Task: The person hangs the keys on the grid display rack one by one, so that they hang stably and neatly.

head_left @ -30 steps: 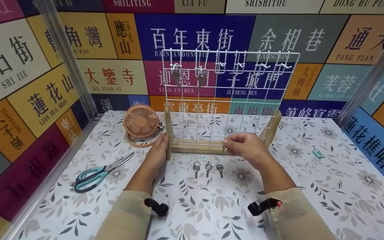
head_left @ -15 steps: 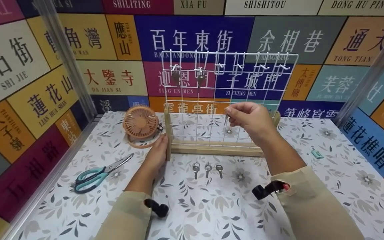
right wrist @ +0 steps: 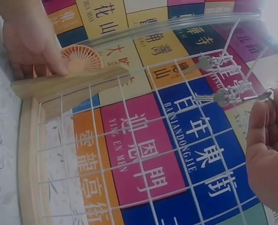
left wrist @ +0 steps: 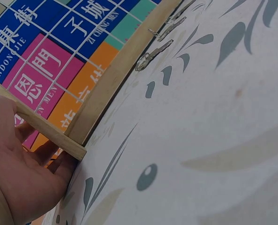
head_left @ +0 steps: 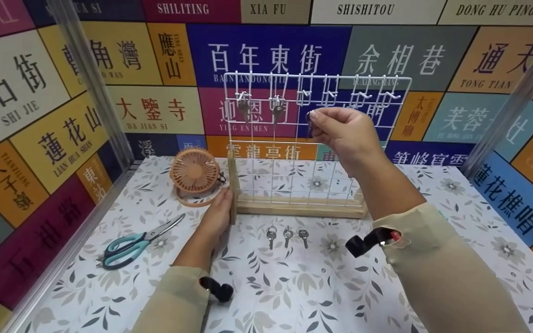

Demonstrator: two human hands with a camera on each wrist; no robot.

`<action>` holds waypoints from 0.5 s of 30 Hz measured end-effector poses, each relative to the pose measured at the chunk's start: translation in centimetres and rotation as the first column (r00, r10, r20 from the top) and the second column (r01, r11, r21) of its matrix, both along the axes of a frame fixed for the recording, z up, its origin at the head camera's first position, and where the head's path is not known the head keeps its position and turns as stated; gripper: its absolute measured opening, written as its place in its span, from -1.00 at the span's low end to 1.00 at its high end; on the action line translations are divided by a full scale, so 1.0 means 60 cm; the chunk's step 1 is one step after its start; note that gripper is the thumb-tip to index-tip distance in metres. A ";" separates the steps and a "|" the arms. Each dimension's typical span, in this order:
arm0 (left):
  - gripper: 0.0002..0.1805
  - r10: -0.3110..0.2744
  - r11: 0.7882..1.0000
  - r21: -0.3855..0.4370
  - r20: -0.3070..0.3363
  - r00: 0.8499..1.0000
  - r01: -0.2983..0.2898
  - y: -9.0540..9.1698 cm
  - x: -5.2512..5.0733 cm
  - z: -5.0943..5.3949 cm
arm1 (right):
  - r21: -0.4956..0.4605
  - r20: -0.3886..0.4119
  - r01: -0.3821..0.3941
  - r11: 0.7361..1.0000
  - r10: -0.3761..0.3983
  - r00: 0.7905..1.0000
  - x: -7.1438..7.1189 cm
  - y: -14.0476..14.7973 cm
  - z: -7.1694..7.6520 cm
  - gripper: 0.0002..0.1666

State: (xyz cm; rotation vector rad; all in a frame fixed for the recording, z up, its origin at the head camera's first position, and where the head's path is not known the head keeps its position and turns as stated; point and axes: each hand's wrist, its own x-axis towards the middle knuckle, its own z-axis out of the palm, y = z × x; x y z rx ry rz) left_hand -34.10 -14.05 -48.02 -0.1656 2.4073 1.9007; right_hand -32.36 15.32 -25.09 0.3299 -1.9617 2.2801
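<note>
Right hand (head_left: 345, 134) had risen from beside the wooden base bar (head_left: 301, 211), where it was a second ago, to just under the row of hooks; left hand (head_left: 219, 210) had kept its place. Thumb and fingertips of the right pinched a small key (head_left: 310, 118), partly hidden by them, in front of the white wire grid (head_left: 289, 74) and just below the third hook (head_left: 304, 96) from the left. Left hand lay low against the outer side of the left wooden upright (head_left: 232, 185); whether its fingers wrapped round the wood could not be told. To the left of the right hand hung two keys, one (head_left: 243, 105) on the first hook, one (head_left: 278, 110) on the second. Three loose keys (head_left: 288, 237) lay in a row on the leaf-patterned cloth (head_left: 266, 296), right of the left hand and nearer the person. Orange fan (head_left: 195, 171) stood just beyond the left hand, to its left; teal-handled scissors (head_left: 127, 249) lay left of that hand, slightly nearer the person. Both forearms wore beige sleeves (head_left: 451, 268).
</note>
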 end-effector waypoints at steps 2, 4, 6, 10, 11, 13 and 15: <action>-0.21 -0.006 1.000 -0.003 0.000 1.000 0.006 0.000 0.001 -0.002 | -0.031 0.008 0.016 0.999 -0.016 1.000 -0.004 -0.005 0.007 -0.73; -0.19 -0.012 1.000 -0.008 -0.002 1.000 0.012 -0.001 0.001 -0.002 | -0.044 0.008 0.035 0.998 -0.035 0.999 -0.007 -0.008 0.014 -0.72; -0.19 -0.016 1.000 -0.002 0.000 1.000 0.016 -0.001 0.001 -0.002 | -0.052 0.013 0.047 0.998 -0.046 0.999 -0.010 -0.010 0.019 -0.70; -0.21 -0.012 1.000 0.009 -0.003 1.000 0.012 -0.001 -0.001 -0.004 | -0.077 0.036 0.064 0.995 -0.062 0.997 -0.013 -0.014 0.025 -0.71; -0.22 -0.010 1.000 0.005 -0.003 1.000 0.010 -0.001 -0.001 -0.005 | -0.088 0.043 0.069 0.994 -0.066 0.997 -0.014 -0.015 0.026 -0.71; -0.22 -0.006 1.000 -0.005 -0.008 1.000 0.006 -0.001 -0.002 -0.006 | -0.109 0.054 0.077 0.991 -0.072 0.996 -0.015 -0.019 0.029 -0.72; -0.22 -0.001 1.000 -0.013 -0.003 1.000 0.000 0.000 -0.002 -0.005 | -0.124 0.062 0.087 0.988 -0.080 0.995 -0.016 -0.023 0.031 -0.72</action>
